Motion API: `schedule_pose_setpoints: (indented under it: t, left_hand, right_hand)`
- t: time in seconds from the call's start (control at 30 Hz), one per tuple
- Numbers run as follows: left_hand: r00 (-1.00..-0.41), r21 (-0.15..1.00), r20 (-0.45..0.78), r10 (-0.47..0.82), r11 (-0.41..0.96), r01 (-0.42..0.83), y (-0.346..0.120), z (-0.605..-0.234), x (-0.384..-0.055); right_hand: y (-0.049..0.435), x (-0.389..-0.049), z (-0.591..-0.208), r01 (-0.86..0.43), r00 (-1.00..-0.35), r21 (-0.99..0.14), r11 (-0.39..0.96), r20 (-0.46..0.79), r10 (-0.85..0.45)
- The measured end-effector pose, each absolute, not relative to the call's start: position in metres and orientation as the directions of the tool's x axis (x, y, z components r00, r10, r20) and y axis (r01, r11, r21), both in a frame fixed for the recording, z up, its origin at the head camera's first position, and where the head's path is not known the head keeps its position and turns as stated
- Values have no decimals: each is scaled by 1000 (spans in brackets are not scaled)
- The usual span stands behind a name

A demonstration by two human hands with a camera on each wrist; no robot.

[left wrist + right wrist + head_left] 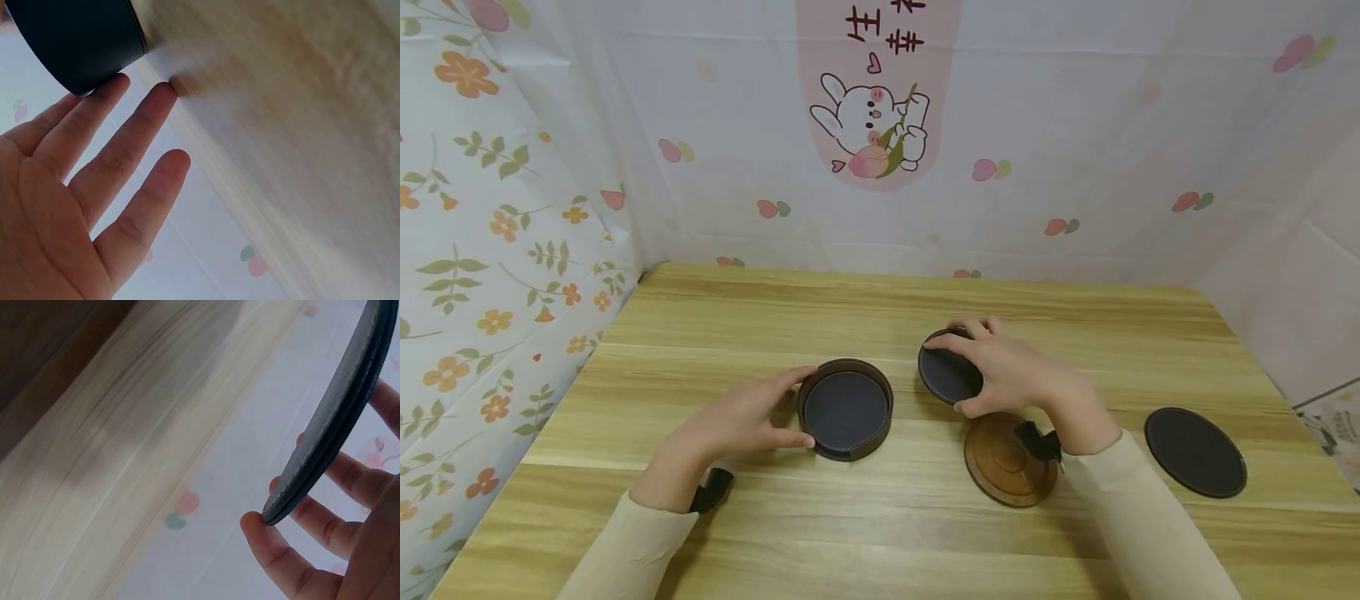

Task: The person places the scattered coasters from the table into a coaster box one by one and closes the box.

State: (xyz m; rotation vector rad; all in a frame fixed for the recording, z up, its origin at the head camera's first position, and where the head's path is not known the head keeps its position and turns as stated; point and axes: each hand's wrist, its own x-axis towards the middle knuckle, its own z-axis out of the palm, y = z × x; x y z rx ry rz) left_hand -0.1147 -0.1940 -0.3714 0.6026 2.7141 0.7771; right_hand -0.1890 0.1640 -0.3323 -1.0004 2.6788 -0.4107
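Black stitched coaster (950,377), probably light, stiff, best rim-held: right hand (1011,368) pinches its edge; left hand (737,423), fingers extended, touches coaster holder (850,365) at eight and ten o'clock.

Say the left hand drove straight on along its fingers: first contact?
The dark round holder. The left hand's fingers look to be at its side, so probably no free gap; head-view depth is uncertain, but the left wrist view seems to show fingertip contact.
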Motion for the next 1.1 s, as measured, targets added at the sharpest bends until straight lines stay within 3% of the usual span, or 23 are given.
schedule_pose_setpoints:
  t: [1.1]
  left_hand:
    - [-880,561,-115,461,761,326,-195,-372,-116]
  right_hand:
    - [77,-177,-331,-729,-580,-381,569,-100,-809]
